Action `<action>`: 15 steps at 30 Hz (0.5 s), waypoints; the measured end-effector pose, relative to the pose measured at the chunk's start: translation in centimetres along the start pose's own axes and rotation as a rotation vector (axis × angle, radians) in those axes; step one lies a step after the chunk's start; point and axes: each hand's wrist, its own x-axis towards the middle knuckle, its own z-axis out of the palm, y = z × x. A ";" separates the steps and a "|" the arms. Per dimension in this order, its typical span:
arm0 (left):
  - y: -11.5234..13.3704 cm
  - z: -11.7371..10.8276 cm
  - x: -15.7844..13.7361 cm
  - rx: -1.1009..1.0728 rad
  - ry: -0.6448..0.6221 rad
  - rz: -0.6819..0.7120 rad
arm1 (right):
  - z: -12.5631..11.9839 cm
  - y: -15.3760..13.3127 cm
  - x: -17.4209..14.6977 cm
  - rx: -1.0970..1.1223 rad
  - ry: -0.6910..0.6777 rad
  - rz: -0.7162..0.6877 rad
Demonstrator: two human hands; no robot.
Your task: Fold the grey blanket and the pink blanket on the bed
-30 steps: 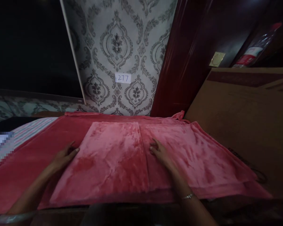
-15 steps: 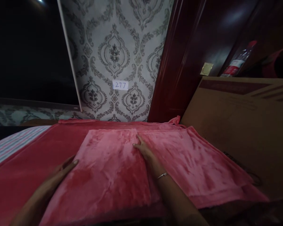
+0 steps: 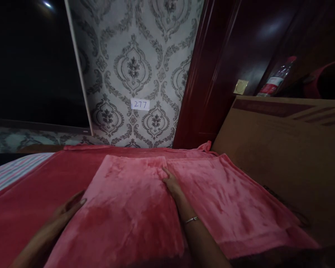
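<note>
A pink plush blanket (image 3: pixel 128 208) lies with a folded section in front of me, and another flat layer spreads out to its right. My left hand (image 3: pixel 68 208) rests along the left edge of the folded section, thumb stretched out on the border, its other fingers partly hidden. At the upper right edge of that section lies my right hand (image 3: pixel 171 183), fingers extended against the fabric and a silver bracelet (image 3: pixel 191 219) on its wrist. Neither hand lifts the cloth. Under the folded section, a darker red stretch of blanket shows at the left.
A large cardboard box (image 3: pixel 281 149) borders the blanket on the right, with a plastic bottle (image 3: pixel 273 82) behind its top edge. Patterned wallpaper (image 3: pixel 132 70) bearing a paper label (image 3: pixel 140 104) stands behind. A dark screen (image 3: pixel 33 67) hangs at upper left, above striped fabric (image 3: pixel 16 171).
My right hand has shifted slightly right, and the right edge of the folded section has moved with it. The left hand stays along its edge. The view has tilted up slightly.
</note>
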 end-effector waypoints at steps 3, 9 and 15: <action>-0.8 -0.4 0.7 -0.112 -0.117 -0.070 | -0.2 0.0 0.0 0.015 -0.055 0.041; -3.6 0.1 2.7 -0.114 -0.019 0.006 | -0.6 -2.8 0.4 0.115 0.046 -0.262; -4.8 0.1 4.0 -0.111 0.008 0.039 | -1.5 -0.9 0.2 0.019 0.023 -0.095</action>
